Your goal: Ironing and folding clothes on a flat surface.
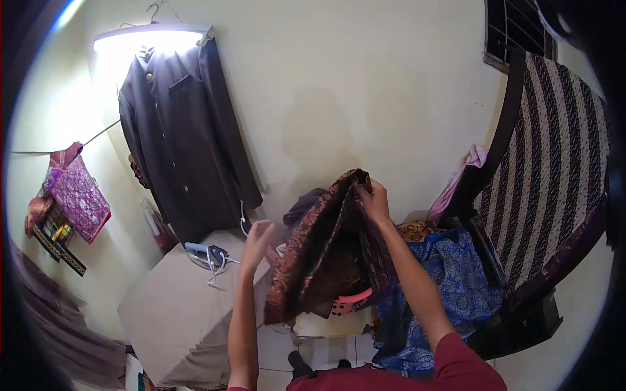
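Note:
My right hand (373,201) is closed on the top edge of a dark brown patterned cloth (297,274), which hangs down in folds in front of me. Its border has a reddish-brown floral pattern. Just left of the cloth, my left hand (261,236) is raised, its fingers smeared by motion, so whether it grips anything is unclear. Behind the cloth, part of a pink-red plastic basket (352,302) shows. A clothes iron (206,254) and a white looped hanger or cord (218,267) lie on the grey-covered ironing surface (176,313) to my left.
A dark buttoned jacket (176,130) hangs on the wall under a bright tube lamp (156,38). Blue patterned fabric (450,280) lies at the right, beside a tall striped cloth-covered panel (541,169). Purple and gold cloths (79,202) hang from a line at the left.

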`<state>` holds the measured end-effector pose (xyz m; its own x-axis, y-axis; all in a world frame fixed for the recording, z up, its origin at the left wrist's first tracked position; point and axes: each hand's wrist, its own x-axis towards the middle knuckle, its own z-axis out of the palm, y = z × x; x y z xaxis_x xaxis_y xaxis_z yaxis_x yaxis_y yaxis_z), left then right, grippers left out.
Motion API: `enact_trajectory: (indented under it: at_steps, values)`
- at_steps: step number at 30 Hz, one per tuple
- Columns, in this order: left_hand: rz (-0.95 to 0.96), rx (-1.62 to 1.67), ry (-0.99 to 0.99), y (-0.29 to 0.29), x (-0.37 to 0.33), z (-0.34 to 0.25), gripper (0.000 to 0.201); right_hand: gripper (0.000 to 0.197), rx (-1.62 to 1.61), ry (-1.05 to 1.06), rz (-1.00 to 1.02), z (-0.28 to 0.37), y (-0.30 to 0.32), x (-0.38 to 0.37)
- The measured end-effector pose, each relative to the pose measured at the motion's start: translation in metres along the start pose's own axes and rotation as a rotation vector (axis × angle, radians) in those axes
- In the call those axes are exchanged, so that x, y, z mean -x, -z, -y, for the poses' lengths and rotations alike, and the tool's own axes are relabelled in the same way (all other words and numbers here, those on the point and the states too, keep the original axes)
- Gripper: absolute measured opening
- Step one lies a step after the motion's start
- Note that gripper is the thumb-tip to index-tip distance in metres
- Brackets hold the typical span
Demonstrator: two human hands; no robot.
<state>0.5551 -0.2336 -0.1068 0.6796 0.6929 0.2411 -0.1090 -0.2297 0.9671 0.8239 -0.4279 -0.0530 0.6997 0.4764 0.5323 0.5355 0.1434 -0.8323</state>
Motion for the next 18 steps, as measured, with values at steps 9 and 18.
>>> enact_trajectory:
  at_steps: [9,18]
  values:
    - [0.423,-0.246,-0.084,-0.045,0.033,-0.021,0.085,0.028,0.123,0.065,0.131,-0.007,-0.013,-0.003]
    - [0.309,-0.125,-0.049,-0.019,0.015,0.012,0.032,0.026,-0.258,0.022,0.445,-0.036,-0.015,0.041]
